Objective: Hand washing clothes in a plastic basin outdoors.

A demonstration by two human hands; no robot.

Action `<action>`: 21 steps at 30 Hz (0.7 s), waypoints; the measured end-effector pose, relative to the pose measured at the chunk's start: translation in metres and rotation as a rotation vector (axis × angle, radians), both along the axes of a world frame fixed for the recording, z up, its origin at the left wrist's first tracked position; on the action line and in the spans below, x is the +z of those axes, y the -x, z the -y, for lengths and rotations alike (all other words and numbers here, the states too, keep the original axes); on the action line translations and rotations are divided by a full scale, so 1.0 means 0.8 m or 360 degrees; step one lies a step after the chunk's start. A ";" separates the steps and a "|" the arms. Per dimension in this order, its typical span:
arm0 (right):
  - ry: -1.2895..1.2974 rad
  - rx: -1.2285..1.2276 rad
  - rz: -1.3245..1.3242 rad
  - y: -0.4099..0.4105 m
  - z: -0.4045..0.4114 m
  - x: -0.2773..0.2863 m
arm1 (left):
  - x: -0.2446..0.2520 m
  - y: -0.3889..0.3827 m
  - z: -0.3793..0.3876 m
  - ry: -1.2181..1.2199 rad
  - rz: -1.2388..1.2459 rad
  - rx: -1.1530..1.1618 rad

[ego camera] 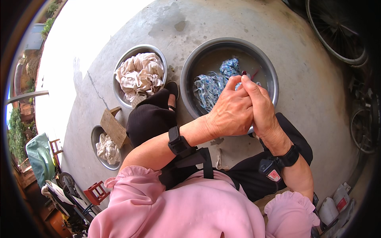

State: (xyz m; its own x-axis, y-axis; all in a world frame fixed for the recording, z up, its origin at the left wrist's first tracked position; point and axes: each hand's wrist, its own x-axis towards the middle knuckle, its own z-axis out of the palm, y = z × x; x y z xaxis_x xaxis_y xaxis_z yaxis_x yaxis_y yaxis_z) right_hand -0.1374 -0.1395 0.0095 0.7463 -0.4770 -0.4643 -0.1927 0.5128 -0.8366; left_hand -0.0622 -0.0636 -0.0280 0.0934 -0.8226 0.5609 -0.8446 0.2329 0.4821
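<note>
My left hand and my right hand are pressed together, fingers folded, above the near side of a large grey metal basin. Whether anything lies between the palms is hidden. Under them, murky water holds a blue-and-white patterned cloth, bunched up and wet. A dark red strip shows in the water just beyond my fingertips. To the left stands a smaller metal basin, heaped with crumpled off-white cloth.
A low wooden stool stands at my left, beside another metal basin with pale cloth. My shoe is between the two larger basins. A bicycle wheel stands at the far right on the concrete floor.
</note>
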 end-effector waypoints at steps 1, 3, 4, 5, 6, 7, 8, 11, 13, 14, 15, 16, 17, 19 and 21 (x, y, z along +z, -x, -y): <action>-0.0008 -0.0031 -0.0017 -0.001 -0.003 0.005 | -0.001 0.001 0.001 0.0089 -0.0045 0.0003; -0.0014 -0.0062 -0.0036 -0.002 -0.003 0.006 | -0.002 0.003 0.001 0.0087 -0.0050 0.0014; 0.0022 -0.0041 -0.0014 -0.002 -0.003 0.004 | -0.001 0.003 0.001 0.0087 -0.0056 0.0023; 0.0058 -0.0020 0.0008 -0.003 -0.001 0.001 | -0.001 0.003 0.001 0.0090 -0.0057 0.0024; 0.0092 0.0001 0.0030 -0.003 0.001 -0.002 | 0.000 0.002 0.001 0.0100 -0.0046 0.0021; 0.0127 0.0021 0.0052 -0.002 0.003 -0.007 | 0.001 0.002 0.000 0.0110 -0.0035 0.0018; 0.0161 0.0041 0.0074 -0.001 0.005 -0.010 | 0.002 0.001 -0.001 0.0111 -0.0034 0.0018; 0.0230 0.0187 0.0071 0.008 0.014 -0.023 | 0.006 0.000 -0.004 0.0074 -0.0018 0.0004; 0.0287 0.0175 0.0079 -0.001 0.007 -0.010 | 0.006 -0.002 -0.007 0.0126 0.0024 0.0033; 0.0344 0.0161 0.0087 -0.005 0.004 -0.005 | 0.006 -0.002 -0.008 0.0126 0.0025 0.0035; 0.0344 0.0161 0.0087 -0.004 0.004 -0.004 | 0.005 -0.003 -0.009 0.0121 0.0037 0.0033; 0.0420 0.0175 0.0100 -0.002 0.005 -0.004 | 0.004 -0.003 -0.010 0.0116 0.0050 0.0032; 0.0495 0.0189 0.0113 -0.001 0.004 -0.004 | 0.004 -0.003 -0.010 0.0115 0.0051 0.0032; 0.0590 0.0123 0.0090 -0.003 -0.005 0.006 | 0.003 -0.003 -0.009 0.0173 0.0027 0.0035; 0.0681 0.0056 0.0069 -0.002 -0.005 0.005 | 0.003 -0.003 -0.009 0.0168 0.0026 0.0027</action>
State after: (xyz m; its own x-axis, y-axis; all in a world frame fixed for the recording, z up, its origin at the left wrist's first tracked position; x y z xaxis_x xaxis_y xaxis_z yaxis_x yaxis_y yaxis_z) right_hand -0.1355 -0.1358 0.0133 0.7800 -0.5936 -0.1979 -0.1640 0.1113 -0.9802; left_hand -0.0598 -0.0568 -0.0253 0.0970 -0.7571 0.6461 -0.8566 0.2671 0.4416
